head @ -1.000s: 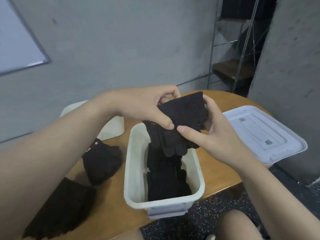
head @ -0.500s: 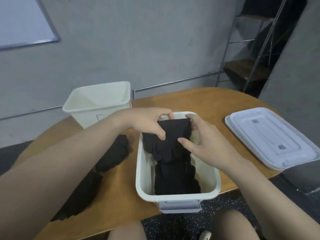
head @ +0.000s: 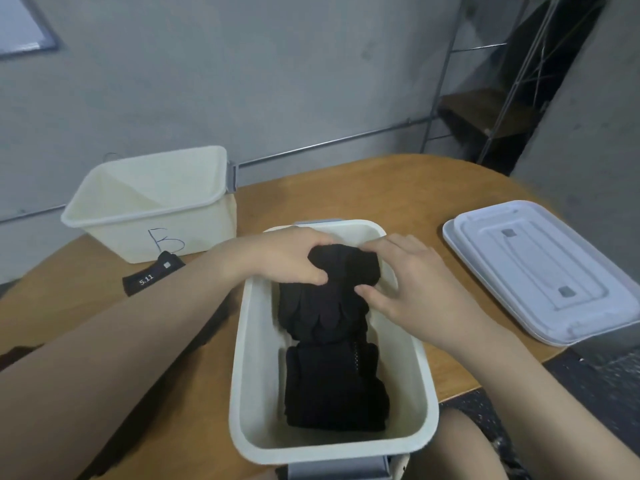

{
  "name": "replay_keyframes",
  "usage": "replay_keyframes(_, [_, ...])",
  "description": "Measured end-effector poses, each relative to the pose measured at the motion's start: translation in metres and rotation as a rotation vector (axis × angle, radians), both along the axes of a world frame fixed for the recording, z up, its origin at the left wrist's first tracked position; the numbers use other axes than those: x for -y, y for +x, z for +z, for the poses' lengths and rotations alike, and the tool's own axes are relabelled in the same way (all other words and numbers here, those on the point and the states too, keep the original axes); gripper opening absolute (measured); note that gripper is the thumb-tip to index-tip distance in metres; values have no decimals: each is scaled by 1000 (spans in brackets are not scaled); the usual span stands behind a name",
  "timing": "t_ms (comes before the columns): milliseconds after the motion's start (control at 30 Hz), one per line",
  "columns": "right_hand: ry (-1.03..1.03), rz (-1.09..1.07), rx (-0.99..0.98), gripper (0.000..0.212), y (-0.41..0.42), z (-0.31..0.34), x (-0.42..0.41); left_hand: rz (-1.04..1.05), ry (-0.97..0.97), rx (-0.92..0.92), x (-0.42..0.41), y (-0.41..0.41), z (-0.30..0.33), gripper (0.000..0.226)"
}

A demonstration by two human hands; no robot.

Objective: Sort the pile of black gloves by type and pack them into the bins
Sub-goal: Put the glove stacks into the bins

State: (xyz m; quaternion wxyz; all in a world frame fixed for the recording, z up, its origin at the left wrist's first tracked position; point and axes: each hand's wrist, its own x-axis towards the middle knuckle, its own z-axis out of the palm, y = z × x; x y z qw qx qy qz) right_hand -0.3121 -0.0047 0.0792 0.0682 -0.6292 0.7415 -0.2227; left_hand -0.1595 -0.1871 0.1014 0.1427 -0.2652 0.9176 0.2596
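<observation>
Now we have lowered the folded gloves point(head: 341, 271) from above the near bin point(head: 242, 358) into its far end; left hand point(head: 287, 258) grasps them, right hand point(head: 408, 282) presses with straight fingers. Another pair is nearly packed.

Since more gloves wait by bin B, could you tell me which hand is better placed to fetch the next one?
Probably the left hand: the 5.11 glove lies on its side, while the right hand is beyond the near bin.

Your left hand point(head: 287, 258) and right hand point(head: 412, 289) are bare, without rings or a watch. Both forearms are bare too; no sleeve shows. Your bare knee point(head: 460, 445) shows below.
</observation>
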Motion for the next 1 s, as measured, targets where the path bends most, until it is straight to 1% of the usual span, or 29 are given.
replay_keyframes(67, [8,10,30,63,0,-2,-2,13,-114,-49,-3,5,0,51])
replay_keyframes(133, [20,-5,119,71,3,-2,-6,46,-256,-69,-9,14,2,46])
replay_keyframes(200, [66,-46,225,80,9,-3,-12,81,-401,-136,-20,31,2,53])
replay_keyframes(267, [138,-96,298,87,14,-7,-20,188,-479,-229,-35,54,0,62])
replay_keyframes(300, [165,-111,321,88,17,-9,-25,276,-462,-257,-43,68,-1,66])
replay_keyframes(333, [177,-117,346,86,20,-11,-29,380,-384,-266,-50,83,-5,70])
replay_keyframes(400, [172,-125,425,78,24,-10,-37,568,-110,-263,-68,107,-14,75])
replay_keyframes(467, [164,-127,478,70,24,-8,-42,626,123,-357,-86,115,-29,70])
replay_keyframes(500, [165,-129,472,69,23,-6,-43,634,180,-417,-95,113,-36,63])
replay_keyframes(600, [160,-116,444,64,12,3,-46,672,266,-571,-116,95,-46,48])
replay_keyframes(667, [164,-116,427,62,-4,11,-48,658,309,-601,-121,77,-47,43])
replay_keyframes(733, [215,-155,374,62,-26,14,-49,643,336,-590,-124,54,-46,48])
replay_keyframes(833, [296,-242,264,62,-58,14,-48,584,343,-554,-127,22,-43,61])
replay_keyframes(900, [315,-285,226,62,-72,17,-50,560,354,-536,-126,8,-40,67])
replay_keyframes(1000, [336,-307,177,60,-88,24,-55,453,287,-442,-122,-1,-30,67])
